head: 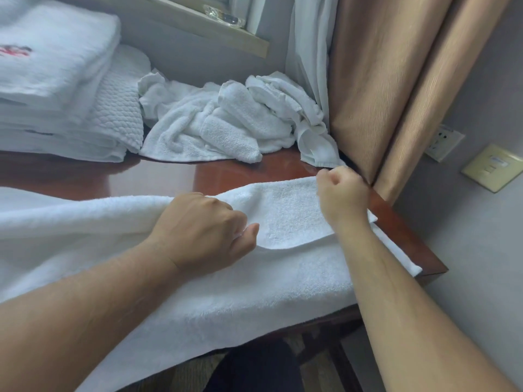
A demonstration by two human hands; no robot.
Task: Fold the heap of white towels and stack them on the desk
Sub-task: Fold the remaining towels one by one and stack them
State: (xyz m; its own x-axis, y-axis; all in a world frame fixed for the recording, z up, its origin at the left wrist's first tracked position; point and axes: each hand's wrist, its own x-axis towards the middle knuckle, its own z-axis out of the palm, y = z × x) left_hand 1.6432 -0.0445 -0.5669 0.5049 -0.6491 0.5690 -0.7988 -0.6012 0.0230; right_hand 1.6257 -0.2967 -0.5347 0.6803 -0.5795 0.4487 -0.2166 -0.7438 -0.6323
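White terry towel [254, 284] lies along the desk's [169, 174] near edge on the head camera, with a flap folded over. My left hand [203, 227] and right hand [339, 193] both pinch that flap. I judge it soft, limp and light, so it is best held by its corners. The heap [220, 125] sits behind and the stack [51, 75] is at far left.
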